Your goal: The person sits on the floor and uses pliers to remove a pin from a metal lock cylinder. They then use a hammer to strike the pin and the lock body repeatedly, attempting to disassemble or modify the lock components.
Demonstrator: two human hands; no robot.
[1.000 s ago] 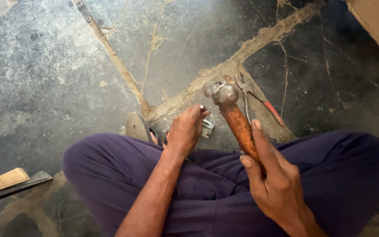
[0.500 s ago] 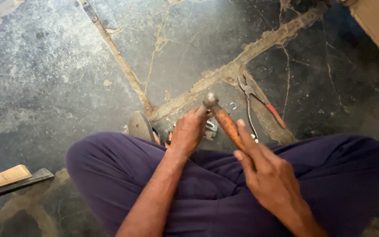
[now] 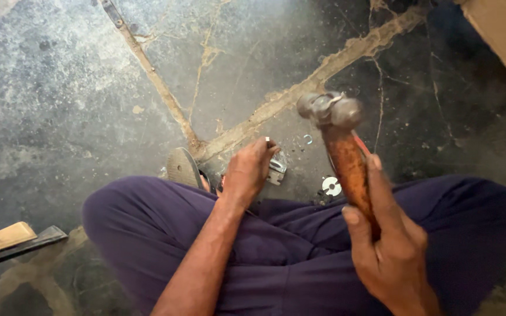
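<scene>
Far left you had a wooden-handled tool (image 3: 7, 241) lying on the cracked stone floor (image 3: 60, 105), well away from your hands. Next came a sandal (image 3: 184, 168) poking out just past your knee in those purple trousers (image 3: 147, 216). Your left hand (image 3: 248, 169) was down at the floor, fingers pinched together on a small metal piece (image 3: 276, 168), so that grip was closed on it. A little ring (image 3: 308, 139) and a round washer (image 3: 331, 186) lay loose nearby. Your right hand (image 3: 390, 251) was wrapped tight around the rusty orange handle of a hammer (image 3: 338, 137), head raised above the floor, partly hiding a red-handled tool (image 3: 361, 143) behind it. A cardboard box (image 3: 505, 35) sat top right.
</scene>
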